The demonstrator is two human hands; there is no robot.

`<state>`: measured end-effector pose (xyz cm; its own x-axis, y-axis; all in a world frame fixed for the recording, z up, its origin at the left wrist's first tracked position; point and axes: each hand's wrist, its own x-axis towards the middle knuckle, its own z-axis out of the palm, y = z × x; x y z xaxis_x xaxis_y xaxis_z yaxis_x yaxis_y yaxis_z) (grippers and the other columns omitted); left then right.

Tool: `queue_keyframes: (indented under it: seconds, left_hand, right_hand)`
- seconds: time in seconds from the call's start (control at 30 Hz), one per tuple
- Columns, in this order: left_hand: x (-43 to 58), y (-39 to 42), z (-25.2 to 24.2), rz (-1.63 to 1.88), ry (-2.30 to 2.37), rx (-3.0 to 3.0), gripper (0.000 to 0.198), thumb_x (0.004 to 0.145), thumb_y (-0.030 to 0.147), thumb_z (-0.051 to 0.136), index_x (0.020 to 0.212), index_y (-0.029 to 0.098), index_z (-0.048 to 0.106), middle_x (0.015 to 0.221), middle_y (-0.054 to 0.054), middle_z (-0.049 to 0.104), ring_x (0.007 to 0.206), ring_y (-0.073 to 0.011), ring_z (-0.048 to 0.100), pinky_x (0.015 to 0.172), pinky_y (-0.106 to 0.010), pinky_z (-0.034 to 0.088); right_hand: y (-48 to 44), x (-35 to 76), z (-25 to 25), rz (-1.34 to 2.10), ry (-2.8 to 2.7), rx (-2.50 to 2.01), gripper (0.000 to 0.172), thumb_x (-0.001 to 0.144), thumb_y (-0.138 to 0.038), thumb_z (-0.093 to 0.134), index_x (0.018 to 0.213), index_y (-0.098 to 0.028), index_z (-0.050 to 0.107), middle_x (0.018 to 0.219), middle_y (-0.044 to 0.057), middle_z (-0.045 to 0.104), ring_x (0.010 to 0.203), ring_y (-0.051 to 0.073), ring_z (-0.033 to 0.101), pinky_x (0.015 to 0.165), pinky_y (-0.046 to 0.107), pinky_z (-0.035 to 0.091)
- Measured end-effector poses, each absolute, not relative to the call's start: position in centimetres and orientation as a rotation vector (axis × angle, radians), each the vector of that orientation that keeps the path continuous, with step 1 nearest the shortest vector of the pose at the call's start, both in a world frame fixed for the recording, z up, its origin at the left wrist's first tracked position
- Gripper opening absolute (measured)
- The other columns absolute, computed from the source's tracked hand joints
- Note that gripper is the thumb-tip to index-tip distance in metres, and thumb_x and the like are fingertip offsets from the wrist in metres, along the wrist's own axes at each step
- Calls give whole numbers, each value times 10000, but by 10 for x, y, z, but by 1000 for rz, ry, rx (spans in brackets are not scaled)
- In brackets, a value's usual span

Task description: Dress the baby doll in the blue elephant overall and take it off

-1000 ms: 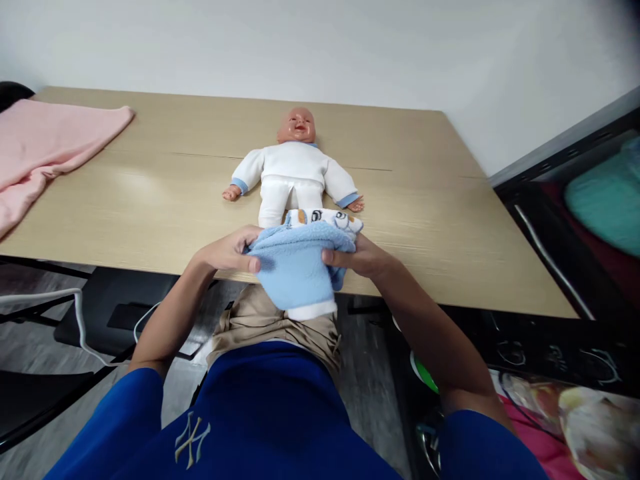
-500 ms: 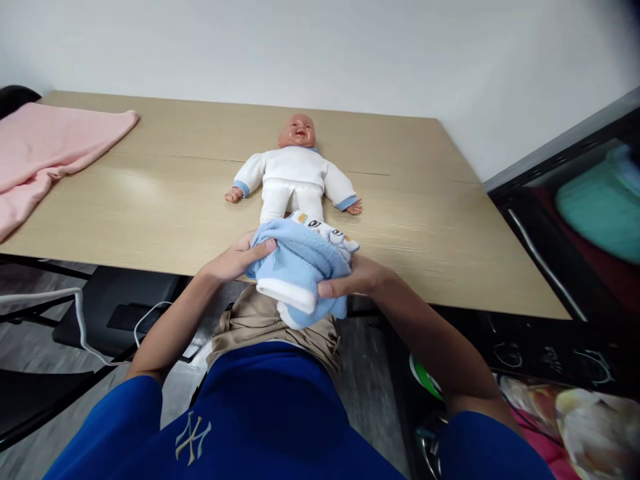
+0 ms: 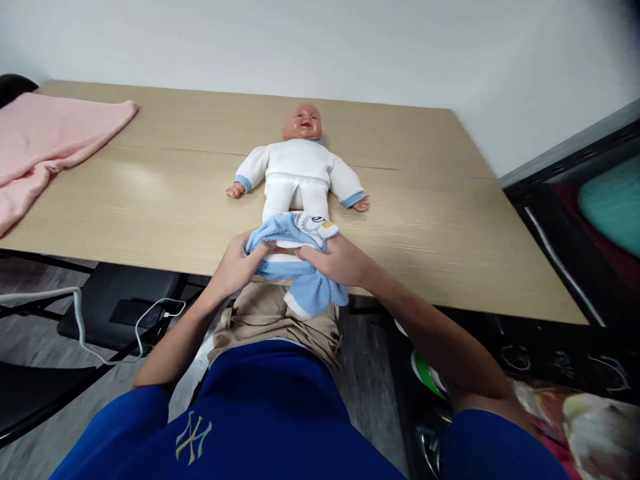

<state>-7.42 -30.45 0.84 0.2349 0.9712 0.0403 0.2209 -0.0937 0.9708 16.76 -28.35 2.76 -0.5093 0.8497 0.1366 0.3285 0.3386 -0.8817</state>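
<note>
A baby doll in white clothes with blue cuffs lies face up in the middle of the wooden table, its legs pointing at me. At its feet, by the table's near edge, I hold a bunched light blue fleece garment with a white patterned part and a white cuff. My left hand grips its left side and my right hand grips its right side, fingers closed into the cloth. Part of the garment hangs below the table edge over my lap.
A pink cloth lies at the table's far left corner. A dark shelf unit with a teal item stands to the right. Under the table on the left are a black chair and a white cable. Bags sit on the floor at lower right.
My hands have drawn closer together and bunched the blue garment smaller, moving it up toward the doll's feet. The doll has not moved.
</note>
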Motion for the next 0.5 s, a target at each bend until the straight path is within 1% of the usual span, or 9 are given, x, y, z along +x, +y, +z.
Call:
queue_keyframes:
  seconds: [0.07,0.13,0.2,0.3,0.4,0.5]
  left_hand:
    - [-74,-301,3,959,1235,1563,358,1023,474,690,1111,160,837,1029,-48,858,941,-239,741,856,-322,578]
    - [-76,-299,-2,906,1288,1612,356,1003,470,689,1131,168,826,1040,-50,854,952,-248,739,864,-336,556]
    - [-77,-299,-6,832,1356,1657,319,980,482,698,1046,184,793,949,-38,815,877,-240,708,810,-345,511]
    - [-79,-299,-10,730,1442,1703,258,961,473,707,946,216,721,860,-20,757,811,-233,667,770,-359,454]
    - [-80,-298,-13,664,1465,1745,176,950,405,712,943,234,670,860,-16,739,811,-237,654,774,-374,431]
    - [-83,-295,-18,625,1425,1799,140,946,355,705,939,245,619,857,-13,702,819,-246,632,789,-394,432]
  right_hand:
    - [-275,164,25,1033,-2079,-1013,441,1041,-212,686,1457,-248,827,1632,82,793,1620,356,675,1494,568,422]
    - [-269,164,21,1007,-2136,-1022,471,1027,-179,676,1465,-268,824,1627,53,798,1611,331,684,1487,539,437]
    - [-267,164,16,966,-2196,-1078,457,1047,-202,690,1476,-296,816,1599,41,813,1592,324,699,1466,534,465]
    - [-269,164,7,851,-2253,-1194,427,1082,-257,716,1498,-313,791,1586,63,811,1548,353,718,1409,566,519]
    - [-273,162,3,778,-2273,-1294,372,1080,-301,764,1451,-314,795,1528,88,823,1430,379,761,1298,572,594]
    - [-273,161,6,778,-2341,-1353,284,1056,-297,785,1338,-303,818,1390,90,857,1295,371,793,1192,528,631]
